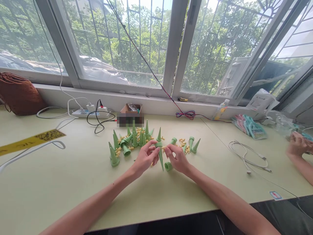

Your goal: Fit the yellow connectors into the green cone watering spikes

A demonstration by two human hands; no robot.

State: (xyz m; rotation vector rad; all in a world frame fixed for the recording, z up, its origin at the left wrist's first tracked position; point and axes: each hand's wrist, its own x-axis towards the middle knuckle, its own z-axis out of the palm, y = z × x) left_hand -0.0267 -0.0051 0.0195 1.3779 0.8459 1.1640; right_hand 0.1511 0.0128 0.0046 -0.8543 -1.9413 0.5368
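My left hand (146, 158) pinches a green plastic cone spike (160, 156) near its wide top, its tip pointing down toward me. My right hand (178, 158) is closed beside it, fingertips at the cone's top, pinching a small yellow piece (163, 148). A green ring cap (168, 166) lies on the table under my right hand. Behind my hands sits a pile of green cones (132, 140) mixed with small yellow parts (182, 141).
The pale green table (73, 176) runs along a window sill. A white power strip (91, 112) with cables, a small cardboard box (130, 112), a white cable (246, 156) and packets (249, 127) lie around. Another person's hand (297, 145) works at the far right.
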